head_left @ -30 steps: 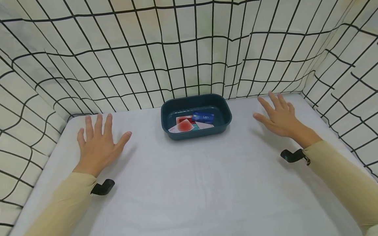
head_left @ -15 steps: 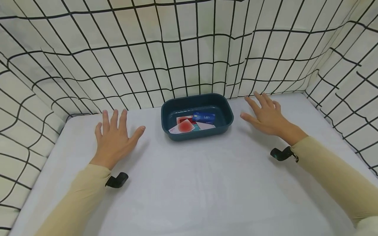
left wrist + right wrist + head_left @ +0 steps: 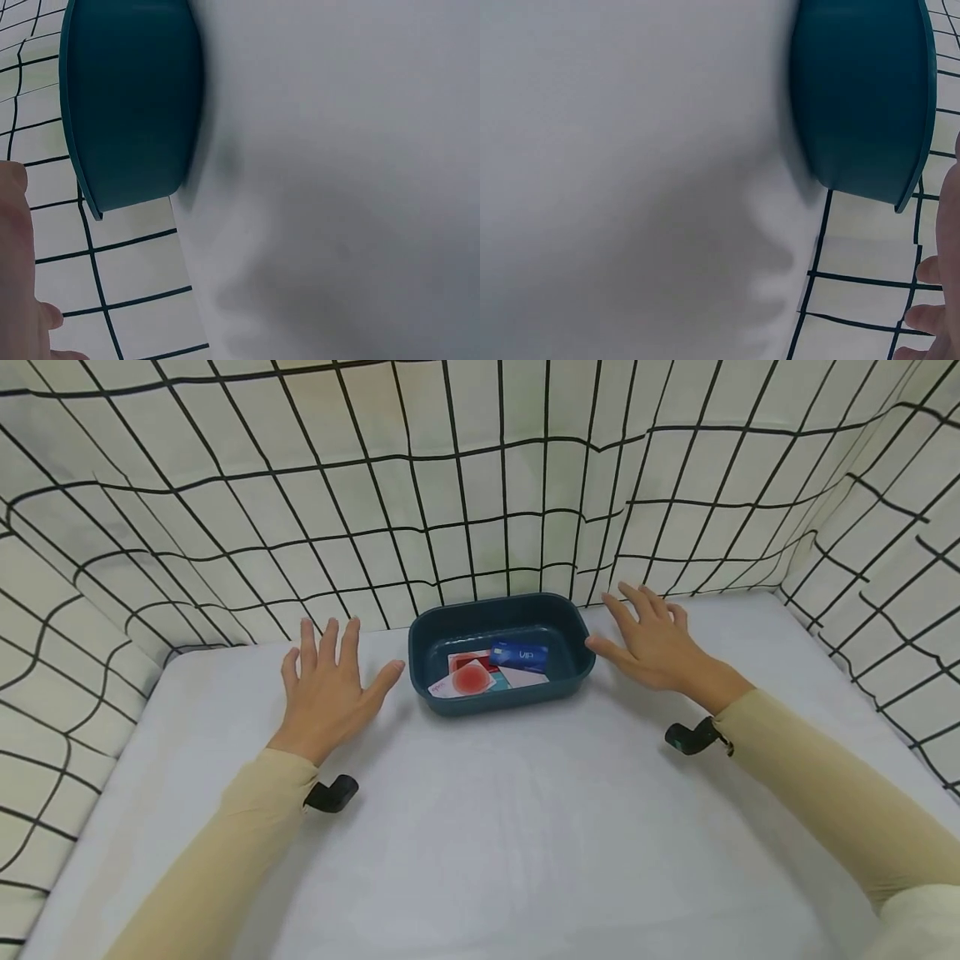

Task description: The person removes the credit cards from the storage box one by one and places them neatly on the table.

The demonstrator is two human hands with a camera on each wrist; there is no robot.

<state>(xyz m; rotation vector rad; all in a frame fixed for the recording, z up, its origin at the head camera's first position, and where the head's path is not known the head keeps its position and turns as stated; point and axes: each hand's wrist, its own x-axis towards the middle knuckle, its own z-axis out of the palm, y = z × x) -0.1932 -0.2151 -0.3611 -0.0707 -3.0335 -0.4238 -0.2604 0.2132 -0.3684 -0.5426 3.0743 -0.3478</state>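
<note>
On the desk [image 3: 510, 827] in the head view, a teal bin [image 3: 517, 701] stands with cards inside, including a blue card [image 3: 519, 657]. The left hand [image 3: 324, 697] and right hand [image 3: 656, 650] are just beside its 2 ends, fingers [image 3: 327, 643] spread wide. In the left wrist view, the bin's wall shows past black grid lines [image 3: 105, 306]. In the right wrist view, 3 fingertips [image 3: 928, 319] appear below the bin.

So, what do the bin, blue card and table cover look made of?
Bin: probably molded plastic, satin; smooth walls, rounded corners, soft sheen.
Blue card: plastic or coated paper, can't tell which; seemingly smooth, printed lettering.
Table cover: likely cloth, matte; faint creases, no sharp reflections.
</note>
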